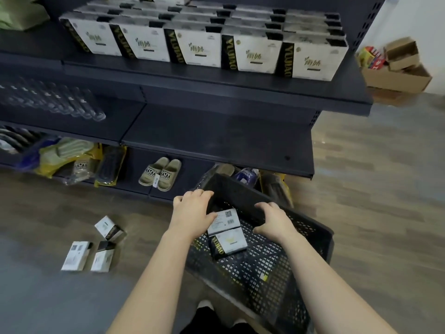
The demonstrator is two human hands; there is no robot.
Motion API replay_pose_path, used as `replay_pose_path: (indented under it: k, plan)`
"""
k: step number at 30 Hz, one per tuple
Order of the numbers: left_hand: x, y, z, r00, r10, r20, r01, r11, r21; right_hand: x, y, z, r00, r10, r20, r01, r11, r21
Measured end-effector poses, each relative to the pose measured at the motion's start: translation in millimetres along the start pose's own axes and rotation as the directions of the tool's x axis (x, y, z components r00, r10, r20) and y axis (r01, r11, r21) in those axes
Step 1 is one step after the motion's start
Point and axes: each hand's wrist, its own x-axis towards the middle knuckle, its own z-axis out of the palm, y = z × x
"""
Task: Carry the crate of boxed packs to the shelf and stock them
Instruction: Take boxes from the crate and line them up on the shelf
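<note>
A black perforated crate (310, 239) sits tilted in front of me, low by the shelf unit. Two white-and-black boxed packs lie in it, one (224, 221) above the other (228, 244). My left hand (192, 209) curls over the crate's left corner rim, with its thumb touching the upper pack. Inside the crate, my right hand (272, 219) lies with spread fingers against the far wall and holds nothing. Rows of the same packs (195, 47) stand on the upper shelf. Three more packs (109, 229) lie loose on the floor to the left.
A bare dark shelf board (216, 138) runs below the stocked one. Slippers (160, 174) and bagged goods fill the bottom shelf. Wrapped bottles (48, 102) lie on the left shelf. Cardboard boxes (397, 68) stand at the far right on the wooden floor.
</note>
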Motion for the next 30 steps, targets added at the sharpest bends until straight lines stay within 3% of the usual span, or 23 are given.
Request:
replay_pose_path:
  k: [6,16,30]
  plan:
    - [32,-24,55,0.996,0.074,0.049,-0.076,0.996,0.04,47,25,60,0.996,0.051,0.078,-0.051,0.999,0.0]
    - [86,-54,180,0.972,0.158,0.175,-0.153,0.987,-0.045,135,87,164,0.988,0.075,0.134,-0.079,0.997,0.024]
    - [117,-78,228,0.972,0.167,0.165,-0.171,0.985,0.009,204,120,256,0.972,-0.011,0.235,0.02,0.999,-0.036]
